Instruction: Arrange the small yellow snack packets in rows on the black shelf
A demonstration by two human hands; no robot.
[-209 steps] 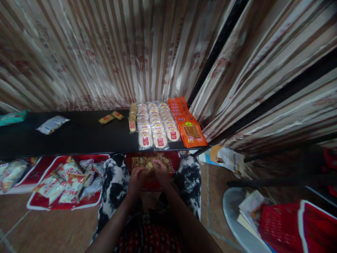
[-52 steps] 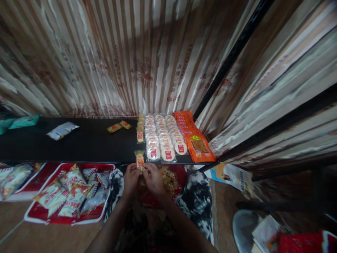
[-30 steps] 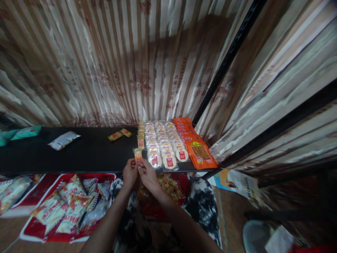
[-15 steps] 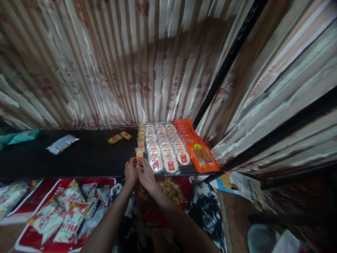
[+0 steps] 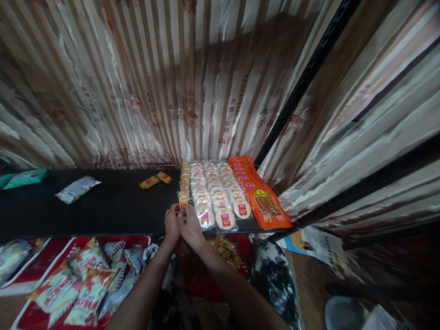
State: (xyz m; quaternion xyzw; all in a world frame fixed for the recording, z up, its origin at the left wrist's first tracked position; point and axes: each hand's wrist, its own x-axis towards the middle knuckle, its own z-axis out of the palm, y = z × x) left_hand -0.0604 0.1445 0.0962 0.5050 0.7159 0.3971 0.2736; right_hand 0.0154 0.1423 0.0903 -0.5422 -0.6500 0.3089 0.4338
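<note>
Here both hands meet at the front edge of the black shelf (image 5: pixel 113 206). The left hand (image 5: pixel 172 223) and the right hand (image 5: pixel 189 225) pinch one small yellow snack packet (image 5: pixel 183 200) between their fingertips, fingers drawn narrow around its lower end. The packet lies on the shelf at the near end of a column of like yellow packets (image 5: pixel 184 176), just left of the rows of round white rice crackers (image 5: pixel 216 195). Right of the crackers, also on the shelf, lie overlapping orange packets (image 5: pixel 261 197). Farther left on the shelf sit two loose yellow packets (image 5: pixel 155 179), a white wrapper (image 5: pixel 77 189) and a green packet (image 5: pixel 24 176). Below the shelf's front edge, a red basket of snacks (image 5: pixel 223 250) rests between the person's knees, and bagged snacks on a red tray (image 5: pixel 85 275) lie to the left.
</note>
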